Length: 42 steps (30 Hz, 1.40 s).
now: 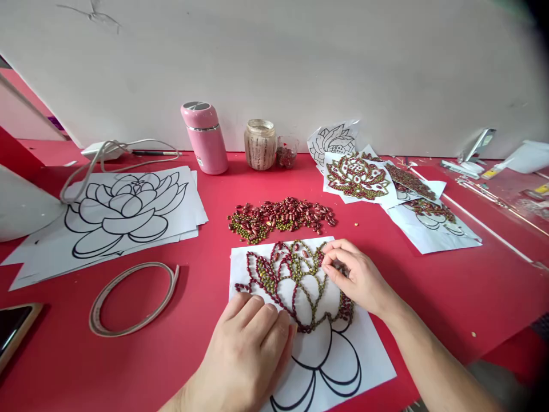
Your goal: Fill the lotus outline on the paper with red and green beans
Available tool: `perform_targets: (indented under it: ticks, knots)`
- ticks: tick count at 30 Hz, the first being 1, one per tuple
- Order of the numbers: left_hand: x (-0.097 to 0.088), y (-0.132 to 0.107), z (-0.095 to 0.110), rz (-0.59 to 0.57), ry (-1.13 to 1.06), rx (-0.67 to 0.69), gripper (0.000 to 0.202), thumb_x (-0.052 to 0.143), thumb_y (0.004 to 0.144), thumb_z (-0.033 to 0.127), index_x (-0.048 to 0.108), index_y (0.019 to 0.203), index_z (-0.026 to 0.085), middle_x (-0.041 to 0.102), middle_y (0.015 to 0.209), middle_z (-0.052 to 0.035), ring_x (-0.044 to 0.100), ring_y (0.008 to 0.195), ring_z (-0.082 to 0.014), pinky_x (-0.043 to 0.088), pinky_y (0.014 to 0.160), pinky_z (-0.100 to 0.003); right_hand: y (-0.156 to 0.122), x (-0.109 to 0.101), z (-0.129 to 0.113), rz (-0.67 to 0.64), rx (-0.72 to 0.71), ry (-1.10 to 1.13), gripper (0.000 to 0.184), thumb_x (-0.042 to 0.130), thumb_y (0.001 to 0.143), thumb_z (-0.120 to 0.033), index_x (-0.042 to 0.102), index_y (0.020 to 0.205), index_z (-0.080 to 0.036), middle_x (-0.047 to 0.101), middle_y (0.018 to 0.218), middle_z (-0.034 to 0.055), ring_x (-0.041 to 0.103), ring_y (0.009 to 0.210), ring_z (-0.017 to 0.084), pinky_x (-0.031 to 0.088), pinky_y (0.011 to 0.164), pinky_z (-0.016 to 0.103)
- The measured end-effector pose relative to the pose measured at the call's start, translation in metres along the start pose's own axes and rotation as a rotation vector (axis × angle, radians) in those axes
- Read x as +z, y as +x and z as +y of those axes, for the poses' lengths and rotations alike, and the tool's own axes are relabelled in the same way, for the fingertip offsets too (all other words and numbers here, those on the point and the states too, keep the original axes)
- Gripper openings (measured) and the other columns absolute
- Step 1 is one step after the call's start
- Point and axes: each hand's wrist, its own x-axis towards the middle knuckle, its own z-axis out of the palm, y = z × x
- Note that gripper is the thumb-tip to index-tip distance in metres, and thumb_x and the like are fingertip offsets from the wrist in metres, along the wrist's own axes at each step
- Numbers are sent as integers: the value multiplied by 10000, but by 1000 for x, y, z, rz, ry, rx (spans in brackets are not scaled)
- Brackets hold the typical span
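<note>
A white sheet with a printed lotus outline (343, 363) lies in front of me, its upper part lined with red beans and green mung beans. My left hand (255, 346) is curled, knuckles up, on the lower left of the sheet; its fingertips are hidden. At the upper right of the drawing my right hand (354, 272) has thumb and index finger close together over the bean lines. Anything in that pinch is too small to make out. A heap of loose red and green beans (283, 217) lies just beyond the sheet.
Printed lotus sheets (128, 214) lie left, near a coiled tape (132, 266) and a phone (17, 326). A pink flask (205, 140), a glass jar (259, 146) and a small cup (286, 153) stand at the back. Bean-covered lotus pictures (358, 177) overlap at the right.
</note>
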Motion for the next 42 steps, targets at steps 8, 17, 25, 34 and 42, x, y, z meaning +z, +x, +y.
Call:
perform_targets:
  ticks: [8,17,25,34,42]
  knots:
    - [-1,-1,1,3,-14,0,129,484,775,81,574,722,156,497,572,-5,391,514,-121,324,515,-282,0,0,3,56,51,103,84,454,815,-195,530,849,-199,537,914,54,535,867,159,451,744,270]
    - [-2,-1,2,7,-6,3,138,478,777,80,563,707,163,484,575,-5,376,519,-124,314,521,-284,2,7,4,89,17,-44,225,500,765,-192,511,989,-206,465,1080,85,445,1063,221,384,924,379]
    - [1,-6,0,19,9,14,136,476,775,74,547,693,157,486,577,-7,377,529,-125,306,532,-282,1,8,2,37,56,-46,261,465,787,-199,480,1046,-225,428,1139,79,404,1115,217,366,954,392]
    - [4,-8,-6,53,70,52,95,513,747,75,549,702,151,477,552,-5,387,510,-125,311,515,-274,1,8,5,121,90,37,207,465,804,-270,510,1001,-224,471,1142,74,442,1106,203,414,899,335]
    - [9,-8,-13,127,143,92,125,510,721,64,543,670,172,465,515,12,399,485,-121,317,504,-261,22,3,5,207,244,130,235,470,802,-320,530,989,-192,596,923,66,562,767,147,476,644,252]
